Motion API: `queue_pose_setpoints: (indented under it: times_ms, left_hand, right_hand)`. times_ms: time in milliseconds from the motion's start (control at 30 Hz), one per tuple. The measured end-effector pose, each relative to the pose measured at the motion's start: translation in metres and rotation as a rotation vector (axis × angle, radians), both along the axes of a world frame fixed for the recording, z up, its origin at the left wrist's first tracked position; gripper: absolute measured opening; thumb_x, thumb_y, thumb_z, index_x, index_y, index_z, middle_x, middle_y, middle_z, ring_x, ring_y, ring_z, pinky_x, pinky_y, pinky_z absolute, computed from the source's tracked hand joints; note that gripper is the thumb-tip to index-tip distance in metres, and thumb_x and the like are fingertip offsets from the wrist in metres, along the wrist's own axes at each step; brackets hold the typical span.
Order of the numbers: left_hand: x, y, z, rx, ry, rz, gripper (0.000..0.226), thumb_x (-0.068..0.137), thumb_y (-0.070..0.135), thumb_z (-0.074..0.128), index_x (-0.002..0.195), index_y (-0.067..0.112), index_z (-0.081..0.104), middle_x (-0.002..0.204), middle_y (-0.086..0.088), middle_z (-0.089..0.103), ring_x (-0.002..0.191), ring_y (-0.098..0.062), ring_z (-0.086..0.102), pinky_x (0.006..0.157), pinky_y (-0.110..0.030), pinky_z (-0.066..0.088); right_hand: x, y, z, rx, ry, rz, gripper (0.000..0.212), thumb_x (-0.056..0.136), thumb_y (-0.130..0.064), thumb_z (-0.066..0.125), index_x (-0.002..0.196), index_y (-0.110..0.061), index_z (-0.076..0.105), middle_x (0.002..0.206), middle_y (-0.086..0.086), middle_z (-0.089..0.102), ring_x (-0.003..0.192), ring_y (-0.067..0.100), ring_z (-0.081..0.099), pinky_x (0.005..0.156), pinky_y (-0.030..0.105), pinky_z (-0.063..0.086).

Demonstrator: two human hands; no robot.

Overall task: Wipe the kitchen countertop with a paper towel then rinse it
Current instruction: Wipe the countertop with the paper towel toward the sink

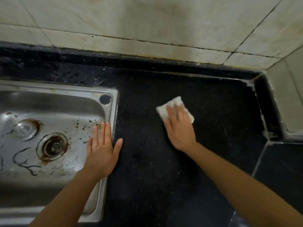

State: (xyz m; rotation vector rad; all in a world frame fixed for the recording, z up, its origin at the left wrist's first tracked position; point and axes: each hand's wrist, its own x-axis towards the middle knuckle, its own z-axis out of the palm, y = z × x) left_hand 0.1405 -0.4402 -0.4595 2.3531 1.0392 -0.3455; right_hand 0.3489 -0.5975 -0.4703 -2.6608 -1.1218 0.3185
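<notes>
A folded white paper towel lies on the black speckled countertop, right of the sink. My right hand presses flat on the towel with straight fingers, covering its near half. My left hand rests open with fingers spread over the right rim of the steel sink, its thumb out over the countertop. It holds nothing.
The sink basin is stained, with a rusty drain and a loose strainer. A tiled wall runs along the back, and a tiled corner block juts in at the right.
</notes>
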Motion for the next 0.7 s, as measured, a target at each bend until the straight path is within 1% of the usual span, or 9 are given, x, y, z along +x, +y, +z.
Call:
queue_pose_setpoints:
  times_ms: [100, 200, 267, 300, 367, 467, 533, 600, 700]
  left_hand:
    - [0.001, -0.001, 0.003, 0.002, 0.016, -0.004, 0.070, 0.093, 0.057, 0.011, 0.146, 0.026, -0.023, 0.152, 0.009, -0.030, 0.133, -0.008, -0.034, 0.114, -0.037, -0.011]
    - [0.001, 0.000, 0.004, 0.001, 0.029, -0.009, 0.071, 0.093, 0.058, 0.011, 0.146, 0.025, -0.023, 0.152, 0.008, -0.029, 0.133, -0.008, -0.034, 0.115, -0.039, -0.010]
    - [0.002, 0.000, 0.004, 0.004, 0.038, -0.012, 0.072, 0.092, 0.058, 0.011, 0.146, 0.025, -0.024, 0.152, 0.008, -0.029, 0.133, -0.009, -0.034, 0.116, -0.039, -0.009]
    - [0.002, 0.000, 0.004, 0.006, 0.040, -0.013, 0.072, 0.092, 0.059, 0.011, 0.146, 0.025, -0.024, 0.152, 0.008, -0.029, 0.133, -0.008, -0.033, 0.116, -0.039, -0.009]
    - [0.003, 0.000, 0.004, 0.011, 0.041, -0.016, 0.072, 0.092, 0.058, 0.011, 0.146, 0.025, -0.023, 0.152, 0.008, -0.029, 0.133, -0.008, -0.033, 0.115, -0.038, -0.010]
    - [0.003, 0.000, 0.004, 0.010, 0.048, -0.023, 0.072, 0.092, 0.058, 0.011, 0.147, 0.025, -0.022, 0.153, 0.008, -0.029, 0.132, -0.007, -0.033, 0.114, -0.038, -0.010]
    - [0.002, 0.000, 0.002, 0.017, 0.043, -0.022, 0.073, 0.092, 0.059, 0.011, 0.147, 0.025, -0.022, 0.153, 0.008, -0.029, 0.132, -0.006, -0.034, 0.114, -0.038, -0.011]
    - [0.001, 0.000, 0.002, 0.021, 0.037, -0.027, 0.073, 0.092, 0.059, 0.011, 0.147, 0.024, -0.022, 0.153, 0.008, -0.030, 0.132, -0.006, -0.035, 0.114, -0.038, -0.011]
    - [0.001, 0.000, 0.003, 0.003, 0.038, -0.035, 0.073, 0.092, 0.059, 0.011, 0.147, 0.024, -0.023, 0.153, 0.007, -0.030, 0.131, -0.006, -0.035, 0.114, -0.039, -0.011]
  right_hand:
    - [-0.043, -0.047, 0.002, -0.063, 0.015, 0.262, 0.055, 0.101, -0.043, 0.008, 0.150, -0.018, 0.015, 0.158, 0.011, 0.012, 0.146, 0.024, 0.002, 0.119, 0.042, 0.013]
    - [-0.036, -0.085, 0.009, -0.144, -0.106, 0.572, 0.049, 0.102, -0.034, 0.026, 0.147, -0.014, 0.032, 0.152, 0.008, 0.031, 0.143, 0.025, 0.022, 0.118, 0.038, 0.016]
    - [-0.004, -0.094, 0.011, -0.199, -0.147, 0.639, 0.049, 0.098, -0.034, 0.031, 0.144, -0.015, 0.037, 0.146, 0.008, 0.042, 0.137, 0.026, 0.036, 0.115, 0.037, 0.021]
    - [0.018, -0.094, 0.007, -0.204, -0.140, 0.581, 0.050, 0.098, -0.034, 0.032, 0.144, -0.014, 0.036, 0.145, 0.011, 0.044, 0.135, 0.029, 0.039, 0.113, 0.041, 0.023]
    - [0.062, -0.087, -0.001, -0.187, -0.122, 0.319, 0.054, 0.097, -0.035, 0.029, 0.144, -0.009, 0.035, 0.145, 0.020, 0.039, 0.133, 0.037, 0.040, 0.112, 0.045, 0.025]
    - [0.106, -0.066, 0.001, -0.162, -0.077, -0.149, 0.060, 0.099, -0.041, 0.017, 0.151, -0.012, 0.017, 0.158, 0.019, 0.005, 0.145, 0.034, 0.008, 0.118, 0.039, 0.008]
    - [0.113, -0.046, 0.005, -0.196, -0.001, -0.364, 0.056, 0.102, -0.037, 0.016, 0.152, -0.013, 0.006, 0.159, 0.015, -0.008, 0.146, 0.030, -0.006, 0.118, 0.038, 0.001]
    - [0.098, -0.029, 0.007, -0.199, 0.022, -0.435, 0.055, 0.102, -0.036, 0.015, 0.152, -0.014, 0.006, 0.159, 0.015, -0.006, 0.146, 0.032, -0.005, 0.117, 0.039, 0.001]
    - [0.034, -0.020, 0.001, -0.163, -0.041, -0.277, 0.065, 0.094, -0.042, 0.001, 0.151, -0.015, 0.017, 0.157, 0.020, 0.009, 0.145, 0.037, 0.007, 0.116, 0.043, 0.007]
